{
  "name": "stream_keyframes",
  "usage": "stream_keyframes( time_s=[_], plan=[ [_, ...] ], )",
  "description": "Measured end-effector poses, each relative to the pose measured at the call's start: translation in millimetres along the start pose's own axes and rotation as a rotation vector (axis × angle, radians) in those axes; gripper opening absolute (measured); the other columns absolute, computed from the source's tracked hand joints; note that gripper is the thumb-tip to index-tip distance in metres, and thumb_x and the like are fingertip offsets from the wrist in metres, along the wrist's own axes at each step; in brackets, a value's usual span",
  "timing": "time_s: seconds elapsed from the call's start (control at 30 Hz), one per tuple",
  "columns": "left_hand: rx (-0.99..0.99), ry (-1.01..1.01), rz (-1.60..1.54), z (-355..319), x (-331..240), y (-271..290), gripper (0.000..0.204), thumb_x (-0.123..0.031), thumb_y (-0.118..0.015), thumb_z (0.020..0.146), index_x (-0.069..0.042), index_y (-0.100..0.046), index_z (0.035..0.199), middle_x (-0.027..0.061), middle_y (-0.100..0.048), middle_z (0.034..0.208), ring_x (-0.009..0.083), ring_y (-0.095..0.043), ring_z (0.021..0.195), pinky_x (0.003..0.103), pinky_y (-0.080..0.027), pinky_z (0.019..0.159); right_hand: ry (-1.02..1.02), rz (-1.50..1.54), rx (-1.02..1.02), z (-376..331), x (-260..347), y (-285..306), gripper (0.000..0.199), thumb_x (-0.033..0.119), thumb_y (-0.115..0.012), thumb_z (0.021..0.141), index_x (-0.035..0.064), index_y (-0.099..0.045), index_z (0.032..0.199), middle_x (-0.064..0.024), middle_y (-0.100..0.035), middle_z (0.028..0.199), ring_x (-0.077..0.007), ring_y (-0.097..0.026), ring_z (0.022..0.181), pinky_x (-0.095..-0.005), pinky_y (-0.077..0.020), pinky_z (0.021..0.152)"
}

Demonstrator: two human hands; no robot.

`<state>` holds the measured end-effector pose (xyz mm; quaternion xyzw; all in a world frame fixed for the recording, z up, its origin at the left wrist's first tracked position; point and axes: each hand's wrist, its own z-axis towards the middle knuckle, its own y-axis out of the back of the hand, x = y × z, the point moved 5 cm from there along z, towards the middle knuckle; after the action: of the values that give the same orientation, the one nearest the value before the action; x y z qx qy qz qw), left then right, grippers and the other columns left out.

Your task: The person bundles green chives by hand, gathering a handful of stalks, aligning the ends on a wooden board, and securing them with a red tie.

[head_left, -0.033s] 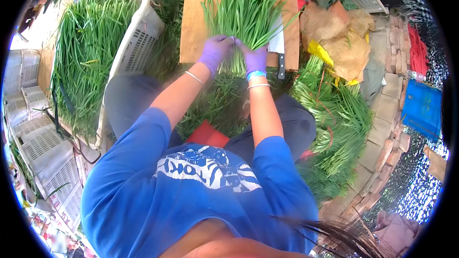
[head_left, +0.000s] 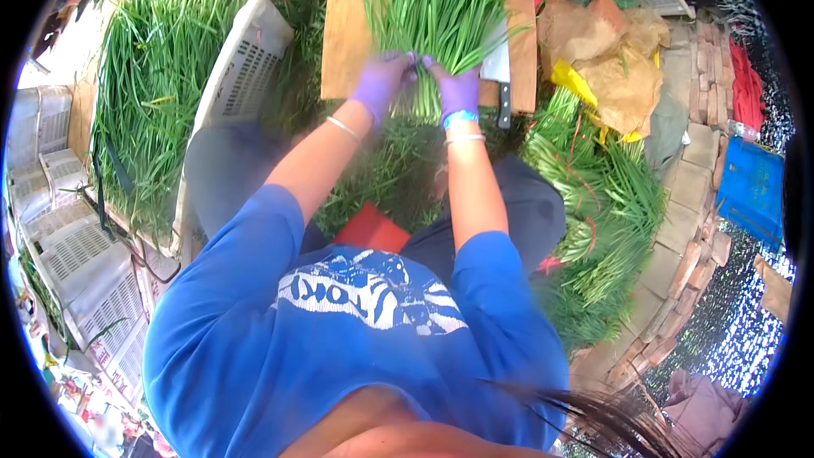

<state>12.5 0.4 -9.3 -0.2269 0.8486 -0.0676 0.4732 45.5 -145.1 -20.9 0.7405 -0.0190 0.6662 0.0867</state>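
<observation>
A thick bunch of green chives (head_left: 439,13) lies fanned out on a wooden cutting board (head_left: 343,17), its pale stem ends toward me. My left hand (head_left: 381,82), in a purple glove, is closed at the left side of the stems, its fingers slightly blurred. From the right, my right hand (head_left: 456,92), gloved the same way, wraps the stems with the thumb on top. Beside the right hand lies a knife (head_left: 496,63), flat on the board, its black handle hanging over the near edge. The fingers under the bunch are hidden.
A white plastic crate (head_left: 254,42) packed with chives stands at the left. Tied bunches of chives (head_left: 593,220) lie on the right, below crumpled brown paper (head_left: 623,68). Loose greens cover the ground between my legs, near a red object (head_left: 370,227). A brick edge (head_left: 678,203) runs farther right.
The thumbs, close together before, are now a little apart across the stems. The board and its surroundings sit slightly higher in the picture. The bunch stays between my hands.
</observation>
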Motion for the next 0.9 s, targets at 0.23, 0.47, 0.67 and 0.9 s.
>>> stream_keyframes(
  time_s=[0.23, 0.47, 0.67, 0.9],
  plan=[
    [-0.198, -0.075, 0.286, -6, -6, 11, 0.018, -0.019, -0.059, 0.079, -0.001, -0.062, 0.083, 0.0029, -0.059, 0.062, 0.0073, -0.054, 0.049, 0.019, -0.040, 0.045, -0.219, -0.621, -0.081, -13, 35, -6, 0.114, 0.043, -0.075, 0.052, -0.0133, -0.011, 0.127, -0.0333, -0.037, 0.120, -0.0373, -0.041, 0.111, -0.0344, -0.0346, 0.092],
    [-0.157, -0.241, 0.468, -15, -14, 4, 0.021, -0.019, -0.055, 0.081, 0.001, -0.060, 0.085, 0.0031, -0.058, 0.062, 0.0089, -0.053, 0.051, 0.021, -0.042, 0.049, -0.219, -0.652, -0.115, -12, 33, -5, 0.120, 0.048, -0.076, 0.048, -0.0108, -0.009, 0.129, -0.0306, -0.036, 0.122, -0.0359, -0.041, 0.111, -0.0346, -0.0344, 0.093],
    [0.085, -0.193, -0.050, -31, 5, -5, 0.015, -0.013, -0.048, 0.085, -0.001, -0.055, 0.091, 0.0064, -0.060, 0.077, 0.0128, -0.056, 0.063, 0.024, -0.046, 0.059, -0.359, -0.689, -0.062, -13, 29, -6, 0.118, 0.045, -0.076, 0.050, -0.0078, -0.008, 0.130, -0.0285, -0.037, 0.121, -0.0356, -0.044, 0.108, -0.0368, -0.0375, 0.090],
    [0.527, 0.176, -0.049, -69, 26, 24, 0.018, -0.016, -0.050, 0.084, 0.001, -0.054, 0.087, 0.0118, -0.057, 0.086, 0.0192, -0.056, 0.074, 0.030, -0.045, 0.067, -0.226, -0.703, -0.118, -15, 25, -4, 0.117, 0.048, -0.075, 0.050, -0.0093, -0.010, 0.129, -0.0320, -0.038, 0.119, -0.0377, -0.044, 0.108, -0.0378, -0.0366, 0.091]
  ],
)
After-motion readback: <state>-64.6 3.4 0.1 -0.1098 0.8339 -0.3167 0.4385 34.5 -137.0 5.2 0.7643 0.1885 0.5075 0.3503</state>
